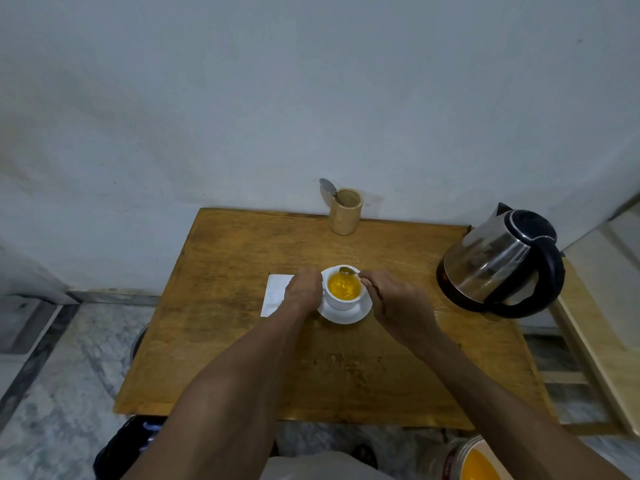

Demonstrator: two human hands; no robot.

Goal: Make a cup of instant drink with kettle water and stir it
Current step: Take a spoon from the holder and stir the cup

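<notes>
white cup (343, 301), orange drink (344, 286); white saucer (346, 315); brown wooden table (242, 306); steel-and-black kettle (498, 265); grey-veined marble floor (69, 358).

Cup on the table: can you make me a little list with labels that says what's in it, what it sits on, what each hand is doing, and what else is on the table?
cup: white, holds orange drink
under cup: white saucer
left hand: grips the cup's side
right hand: holds a spoon over the cup's far rim
kettle: steel and black, at the table's right edge
wooden holder: by the wall, another spoon inside
white paper: left of cup
table: wooden
</notes>
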